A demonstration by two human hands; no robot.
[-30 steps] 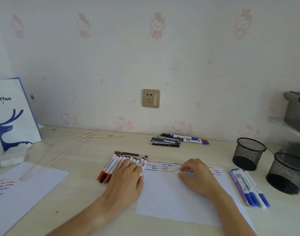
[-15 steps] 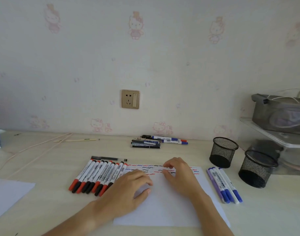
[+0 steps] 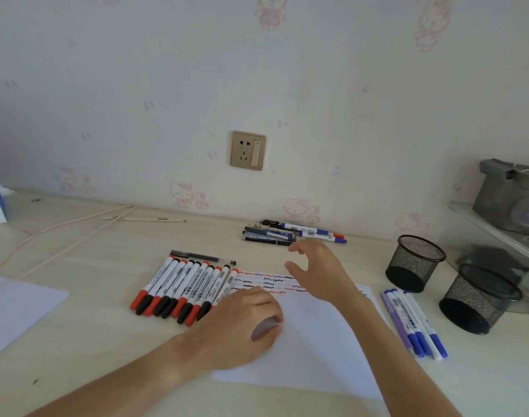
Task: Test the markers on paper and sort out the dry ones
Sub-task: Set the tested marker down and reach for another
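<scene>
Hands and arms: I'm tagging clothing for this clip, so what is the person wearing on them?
Nothing shows: the left hand and right hand are bare, with no gloves, rings, watch or bracelets, and both forearms are sleeveless as far as the frame reaches.

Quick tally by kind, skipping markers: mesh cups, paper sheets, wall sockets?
Mesh cups: 2
Paper sheets: 2
Wall sockets: 1
Total: 5
</scene>
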